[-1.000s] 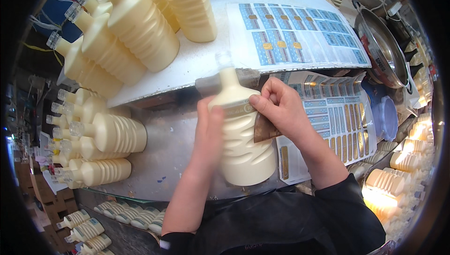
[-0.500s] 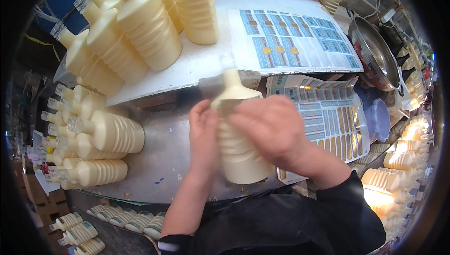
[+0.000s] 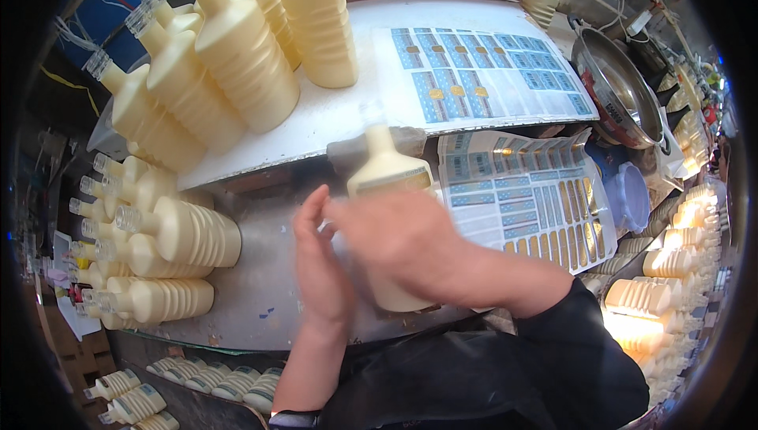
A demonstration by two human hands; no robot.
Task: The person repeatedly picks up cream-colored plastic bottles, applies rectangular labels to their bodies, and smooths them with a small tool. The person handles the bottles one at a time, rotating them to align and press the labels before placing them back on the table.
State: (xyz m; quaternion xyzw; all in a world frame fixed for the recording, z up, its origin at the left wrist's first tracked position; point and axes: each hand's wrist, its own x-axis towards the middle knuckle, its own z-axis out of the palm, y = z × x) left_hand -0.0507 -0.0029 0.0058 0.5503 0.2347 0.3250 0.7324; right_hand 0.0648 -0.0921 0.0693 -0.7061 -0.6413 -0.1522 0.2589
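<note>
A cream plastic bottle with a clear threaded neck lies on the grey work surface in front of me, its neck toward the far board. Across its shoulder runs a narrow printed label. Over the bottle's middle is my right hand, smeared by motion, so its fingers cannot be made out. My left hand is at the bottle's left side, fingers raised and apart, with nothing in them. Whether it touches the bottle is hidden behind the right hand.
Cream bottles stand on the white board; more bottles lie stacked at left. Label sheets rest on the board, another sheet below it. At right are a metal pan and a bluish tub.
My right hand has swept left and slightly down across the bottle, uncovering the label on its shoulder. My left hand has shifted left and down, its fingers now away from the bottle's shoulder.
</note>
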